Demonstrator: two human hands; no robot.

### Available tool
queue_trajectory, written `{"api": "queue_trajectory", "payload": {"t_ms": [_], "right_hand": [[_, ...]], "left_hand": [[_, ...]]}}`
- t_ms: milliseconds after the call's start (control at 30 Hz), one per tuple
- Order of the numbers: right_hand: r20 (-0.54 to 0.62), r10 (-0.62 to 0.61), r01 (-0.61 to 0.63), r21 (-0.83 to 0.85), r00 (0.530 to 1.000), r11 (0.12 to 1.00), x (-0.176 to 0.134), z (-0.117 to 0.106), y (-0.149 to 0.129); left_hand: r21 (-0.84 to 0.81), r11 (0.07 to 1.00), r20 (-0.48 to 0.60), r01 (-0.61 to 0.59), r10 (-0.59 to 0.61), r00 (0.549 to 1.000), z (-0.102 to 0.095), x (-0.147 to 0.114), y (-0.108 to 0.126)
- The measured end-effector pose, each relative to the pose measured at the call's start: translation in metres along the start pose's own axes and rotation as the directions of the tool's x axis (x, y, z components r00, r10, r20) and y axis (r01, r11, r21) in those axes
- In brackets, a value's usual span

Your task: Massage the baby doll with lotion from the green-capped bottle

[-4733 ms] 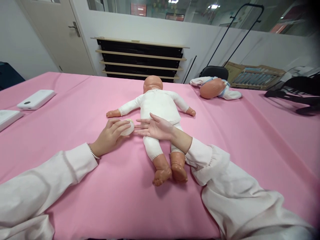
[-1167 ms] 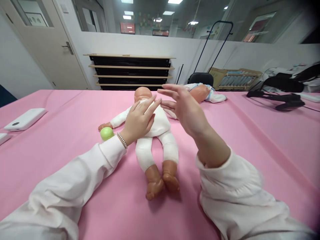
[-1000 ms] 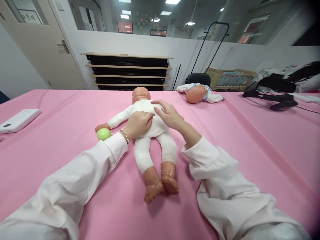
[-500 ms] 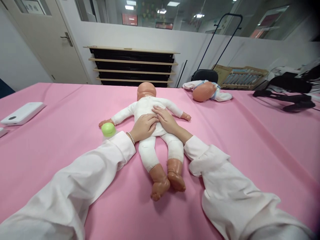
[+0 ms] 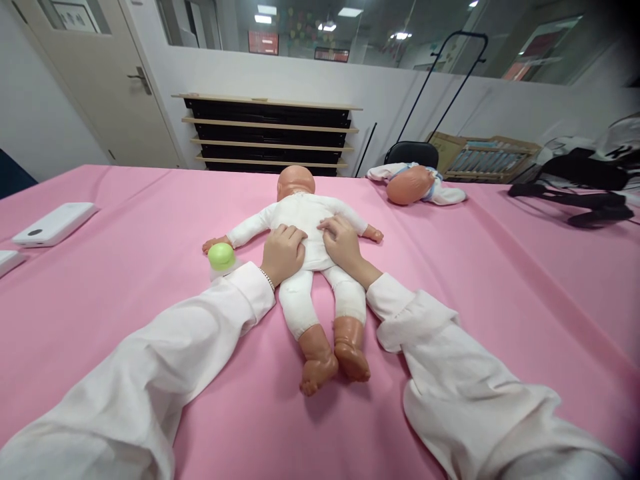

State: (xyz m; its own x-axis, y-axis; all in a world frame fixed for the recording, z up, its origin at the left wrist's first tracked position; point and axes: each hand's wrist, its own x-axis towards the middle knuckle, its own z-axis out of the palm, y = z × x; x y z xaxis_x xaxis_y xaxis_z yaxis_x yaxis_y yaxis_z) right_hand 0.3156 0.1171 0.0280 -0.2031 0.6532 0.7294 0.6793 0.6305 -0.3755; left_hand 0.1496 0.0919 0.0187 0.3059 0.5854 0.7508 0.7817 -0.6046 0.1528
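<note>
A baby doll (image 5: 314, 250) in a white cloth body lies stretched out on the pink table cover (image 5: 240, 413), its bald head away from me and bare feet towards me. Its face is hidden. My left hand (image 5: 284, 252) rests on the left side of its lower torso, fingers curled in and thumb towards the middle. On the opposite side, my right hand (image 5: 343, 243) has its fingers bent against the white cloth. A strip of torso shows between both hands. The fingertips are partly hidden. Beside my left wrist stands a light green-topped object (image 5: 221, 256).
A second doll (image 5: 410, 185) in pale clothes lies at the far edge. White box-like devices (image 5: 55, 225) sit at the left. Black straps (image 5: 570, 200) lie at the right. Behind the table are a shelf rack (image 5: 270, 125), a black chair (image 5: 413, 153) and a door (image 5: 95, 80).
My hands lay flat with fingertips meeting on the doll's torso. Now they have drawn apart to its two sides, and their fingers have curled. The doll stays in place.
</note>
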Motion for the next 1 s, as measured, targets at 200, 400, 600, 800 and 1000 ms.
{"api": "queue_trajectory", "payload": {"t_ms": [200,400,600,800,1000], "right_hand": [[0.268,-0.25,0.232,0.098,0.93,0.968,0.003,-0.002,-0.003],[0.296,-0.002,0.012,-0.03,0.955,0.999,0.004,0.003,0.002],[0.06,0.26,-0.251,-0.125,0.964,0.96,0.001,0.004,0.005],[0.178,-0.143,0.135,0.058,0.974,0.989,0.0,-0.003,-0.008],[0.314,-0.139,0.128,0.056,0.939,0.99,0.003,0.0,-0.005]], "left_hand": [[-0.13,0.941,-0.003,-0.313,0.315,0.949,0.001,0.0,-0.004],[-0.252,0.958,0.091,-0.141,0.168,0.982,0.004,0.002,-0.004],[-0.09,0.991,0.067,0.104,-0.098,0.993,0.002,0.001,-0.001],[-0.111,0.973,0.057,-0.2,0.207,0.977,-0.003,0.0,-0.002],[-0.294,0.94,0.123,-0.176,0.219,0.968,0.001,0.003,-0.005]]}}
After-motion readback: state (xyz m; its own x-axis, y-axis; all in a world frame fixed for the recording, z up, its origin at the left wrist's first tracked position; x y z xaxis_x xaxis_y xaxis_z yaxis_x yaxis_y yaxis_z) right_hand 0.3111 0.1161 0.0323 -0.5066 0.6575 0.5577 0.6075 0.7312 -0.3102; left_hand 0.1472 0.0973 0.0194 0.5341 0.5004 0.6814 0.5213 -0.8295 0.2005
